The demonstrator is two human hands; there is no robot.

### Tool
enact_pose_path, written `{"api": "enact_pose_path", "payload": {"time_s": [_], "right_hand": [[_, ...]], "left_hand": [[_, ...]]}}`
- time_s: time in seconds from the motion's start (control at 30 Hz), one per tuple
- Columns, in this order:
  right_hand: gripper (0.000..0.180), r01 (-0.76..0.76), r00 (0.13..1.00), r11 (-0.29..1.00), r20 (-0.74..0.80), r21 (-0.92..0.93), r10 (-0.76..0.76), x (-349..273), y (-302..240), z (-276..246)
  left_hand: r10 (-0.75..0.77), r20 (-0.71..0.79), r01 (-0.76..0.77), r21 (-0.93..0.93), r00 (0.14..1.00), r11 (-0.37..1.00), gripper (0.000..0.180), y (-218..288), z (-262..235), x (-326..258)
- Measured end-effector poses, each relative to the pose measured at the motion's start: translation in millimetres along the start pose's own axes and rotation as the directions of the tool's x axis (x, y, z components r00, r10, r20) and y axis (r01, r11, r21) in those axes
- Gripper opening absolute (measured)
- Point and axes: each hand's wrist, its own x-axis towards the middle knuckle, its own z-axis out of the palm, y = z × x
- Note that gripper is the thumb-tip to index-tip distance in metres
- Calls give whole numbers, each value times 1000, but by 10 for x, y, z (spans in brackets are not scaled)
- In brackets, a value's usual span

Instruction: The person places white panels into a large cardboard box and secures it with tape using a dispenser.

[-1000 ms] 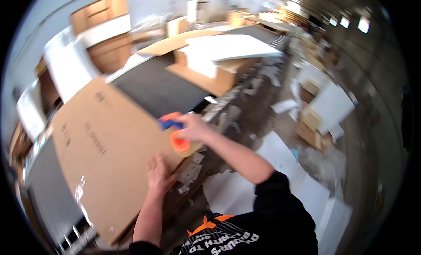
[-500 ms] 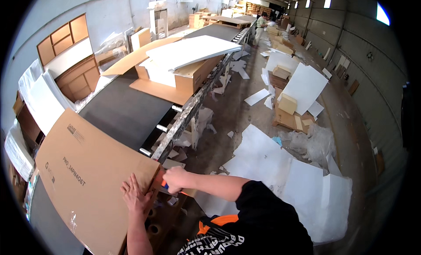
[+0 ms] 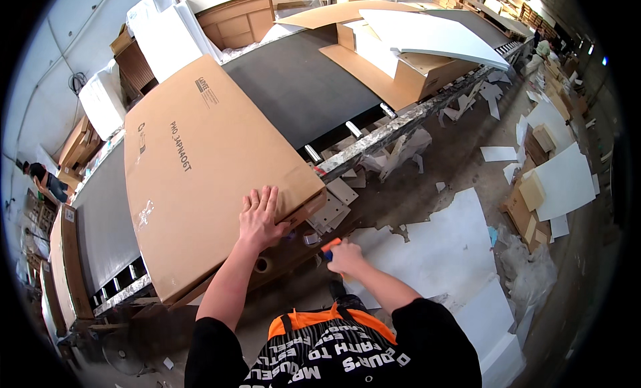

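Observation:
A large flat brown cardboard box [image 3: 207,167] lies on the conveyor, its near right corner jutting past the rail. My left hand [image 3: 260,218] rests on top of the box near its right edge, fingers stretched out and the thumb at the rim. Off that edge, over the floor, my right hand [image 3: 347,259] is closed round an orange and blue hand tool [image 3: 330,246]. The tool is apart from the box. Its exact kind is hard to make out, as the hand covers most of it.
Farther along the dark conveyor belt [image 3: 300,81] sits an open carton [image 3: 434,77] with a white panel [image 3: 434,37] on top. White foam sheets [image 3: 434,241] and clear plastic [image 3: 527,268] litter the floor at right. Another carton [image 3: 63,268] stands at left, and a person [image 3: 50,182] is behind.
My right hand has drawn away from the box's edge with the tool. My left hand stays on the box. The view has swung left, bringing more of the conveyor into sight.

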Motion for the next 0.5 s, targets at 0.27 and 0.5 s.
{"api": "enact_pose_path", "payload": {"time_s": [0.27, 0.5], "right_hand": [[63, -212, 972, 949, -54, 235, 230, -514, -350, 360], [75, 190, 674, 371, -395, 909, 624, -615, -353, 470]], "left_hand": [[117, -8, -117, -133, 993, 984, 90, -341, -17, -317], [-102, 82, 92, 122, 991, 988, 109, -1571, -375, -1990]]}}
